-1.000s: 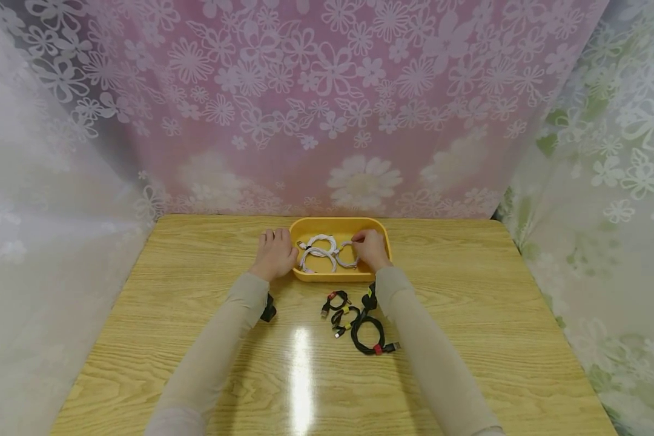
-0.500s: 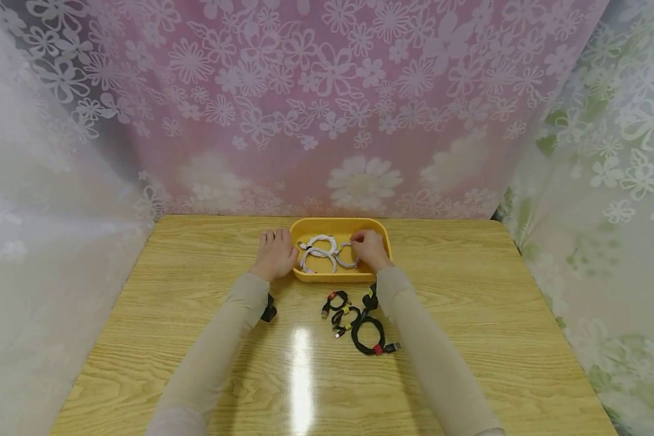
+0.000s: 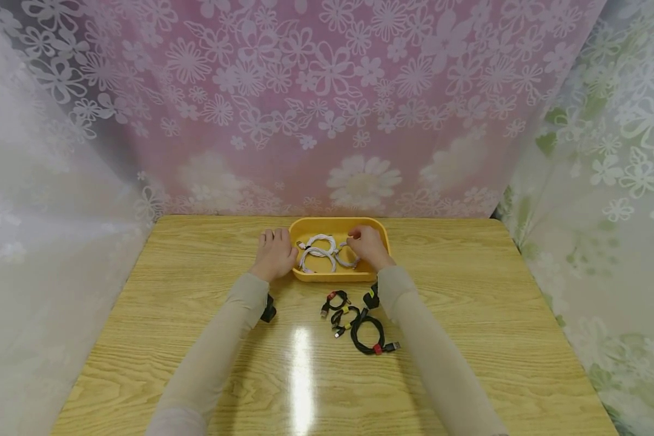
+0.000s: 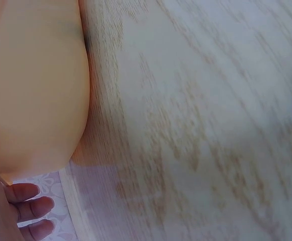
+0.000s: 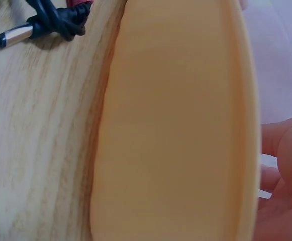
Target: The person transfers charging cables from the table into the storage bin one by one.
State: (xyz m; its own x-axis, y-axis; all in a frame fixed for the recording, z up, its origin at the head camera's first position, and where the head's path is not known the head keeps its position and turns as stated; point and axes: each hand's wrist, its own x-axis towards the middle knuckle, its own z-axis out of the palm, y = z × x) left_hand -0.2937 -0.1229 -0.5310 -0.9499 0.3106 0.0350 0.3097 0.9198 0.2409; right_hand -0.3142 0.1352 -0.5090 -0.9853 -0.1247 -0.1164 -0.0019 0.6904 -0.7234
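Note:
In the head view a yellow bin (image 3: 332,277) stands at the back of the table, with white coiled cables (image 3: 317,260) in its left part. A smaller grey-white coiled cable (image 3: 346,260) lies to their right, on the bin floor. My right hand (image 3: 368,243) is over the bin's right end, bent fingertips just above that cable. In the right wrist view, fingers (image 5: 291,150) show beyond the rim with nothing visible between them. My left hand (image 3: 275,253) rests at the bin's left rim. Loosely bent fingers (image 4: 35,208) of it show past the wall in the left wrist view.
Nearer than the bin lie several black coiled cables: one with a red tie (image 3: 335,300), one with yellow ties (image 3: 346,318) and a larger coil (image 3: 367,336). Behind the wooden table (image 3: 196,339) hangs a pink floral curtain (image 3: 305,121).
My right hand has risen slightly off the grey-white coiled cable, which stays on the bin floor. The left hand has kept its place at the rim.

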